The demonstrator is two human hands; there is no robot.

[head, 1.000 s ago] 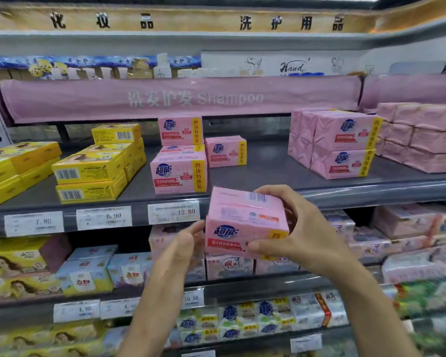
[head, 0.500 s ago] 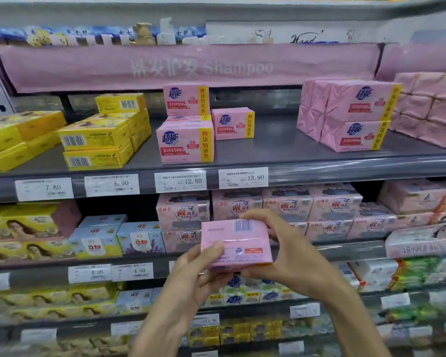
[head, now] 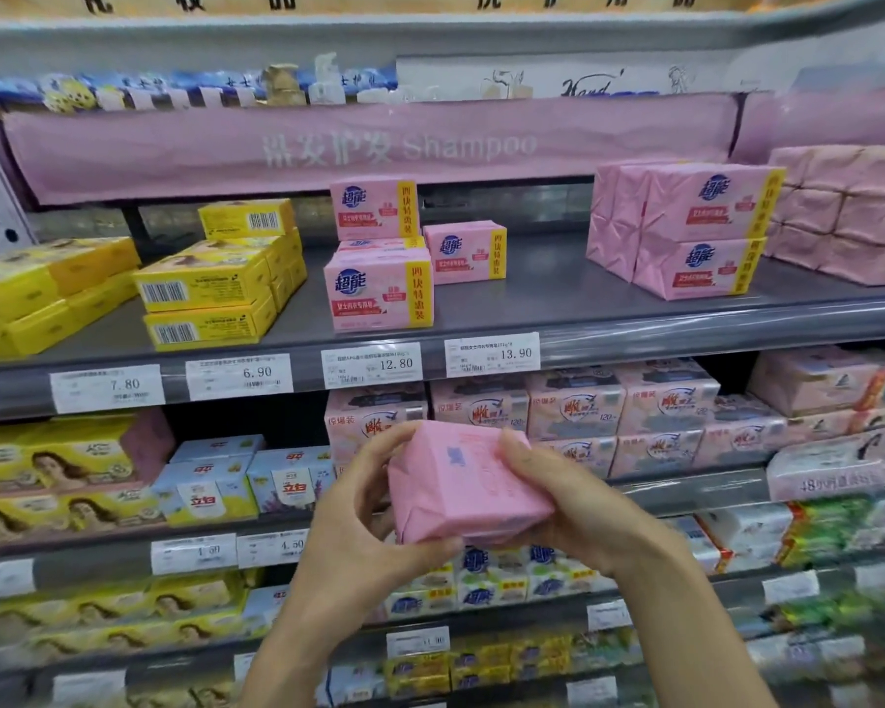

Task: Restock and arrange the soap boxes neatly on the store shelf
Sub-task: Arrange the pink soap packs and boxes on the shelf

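In the lower centre of the frame, your left hand (head: 366, 513) holds the pink soap box (head: 466, 490) at its left side. Your right hand (head: 576, 505) holds its right side. Both grips are curled around it, below the grey shelf (head: 558, 301).

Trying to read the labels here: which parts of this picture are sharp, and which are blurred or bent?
Head view: the 12.80 tag and the pink boxes above it are sharp; the pack, held by the left hand and right hand, is motion-blurred, its print unreadable; the lower right shelves smear; the shelf rail bows, as wide lenses do.
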